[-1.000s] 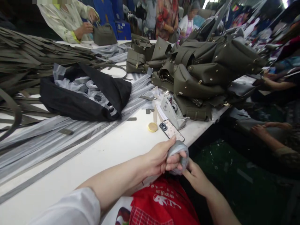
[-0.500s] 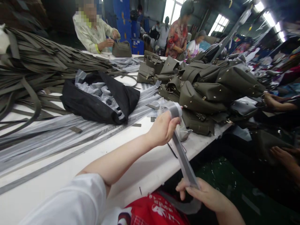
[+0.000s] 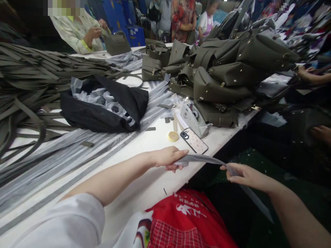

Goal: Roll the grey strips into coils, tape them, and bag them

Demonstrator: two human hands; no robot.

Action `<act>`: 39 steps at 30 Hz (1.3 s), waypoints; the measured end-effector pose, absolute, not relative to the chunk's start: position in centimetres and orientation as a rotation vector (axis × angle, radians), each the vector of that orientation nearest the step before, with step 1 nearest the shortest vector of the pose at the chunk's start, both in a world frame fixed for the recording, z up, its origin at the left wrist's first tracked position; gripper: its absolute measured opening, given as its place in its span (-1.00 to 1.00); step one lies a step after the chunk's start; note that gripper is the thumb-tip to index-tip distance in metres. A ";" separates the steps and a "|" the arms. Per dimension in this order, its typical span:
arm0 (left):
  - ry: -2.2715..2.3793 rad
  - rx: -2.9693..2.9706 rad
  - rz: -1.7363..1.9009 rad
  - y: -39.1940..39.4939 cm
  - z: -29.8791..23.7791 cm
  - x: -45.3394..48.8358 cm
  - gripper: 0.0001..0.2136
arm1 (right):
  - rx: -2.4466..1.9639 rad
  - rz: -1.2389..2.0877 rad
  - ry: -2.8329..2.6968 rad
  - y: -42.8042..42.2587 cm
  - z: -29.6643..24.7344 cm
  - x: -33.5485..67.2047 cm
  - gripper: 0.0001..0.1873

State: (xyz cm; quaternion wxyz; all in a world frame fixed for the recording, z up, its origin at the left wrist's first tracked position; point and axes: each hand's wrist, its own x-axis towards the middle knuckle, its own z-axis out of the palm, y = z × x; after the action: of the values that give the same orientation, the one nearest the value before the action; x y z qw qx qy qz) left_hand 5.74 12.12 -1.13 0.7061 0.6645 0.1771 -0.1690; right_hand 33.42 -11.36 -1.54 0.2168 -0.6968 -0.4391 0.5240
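Note:
A grey strap in clear plastic film stretches between my two hands, over the front edge of the table. My left hand is closed on one end, thumb on top. My right hand pinches the strap farther right, and its loose tail hangs below that hand over the dark floor. Just beyond my left hand lie a phone in a patterned case and a round yellow item. How much strap is folded inside my left hand is hidden.
A black cloth bag holds several rolled strips. Long plastic-wrapped strips and dark straps cover the left side. Olive handbags are piled at the right. Across the white table, a co-worker handles a bag.
My left hand has come down from its raised position, and the phone now shows. My right hand has moved up and right, so the strap lies nearly level instead of steeply slanted.

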 end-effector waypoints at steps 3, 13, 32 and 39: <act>0.406 1.120 -0.408 12.0 -1.8 5.9 -0.42 | -1.863 1.431 -1.189 -11.2 -2.6 31.9 -0.44; 0.404 0.585 -0.201 14.0 -1.3 7.0 -0.39 | -1.752 1.416 -0.990 -11.3 -5.3 29.1 -0.45; 0.096 2.237 0.084 6.6 -4.9 7.5 -0.54 | -1.741 1.526 -1.114 -11.1 -1.8 24.8 -0.68; 0.240 1.456 -0.571 6.7 -5.0 6.8 -0.40 | -2.119 0.935 -1.731 -12.3 -2.8 25.2 -0.70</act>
State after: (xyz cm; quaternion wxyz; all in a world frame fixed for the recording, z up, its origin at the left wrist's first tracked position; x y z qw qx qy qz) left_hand 6.78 6.74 -5.01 0.7031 0.6543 0.1079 -0.2568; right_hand 25.23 -12.29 -2.76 0.1248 -0.7271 -0.5940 0.3209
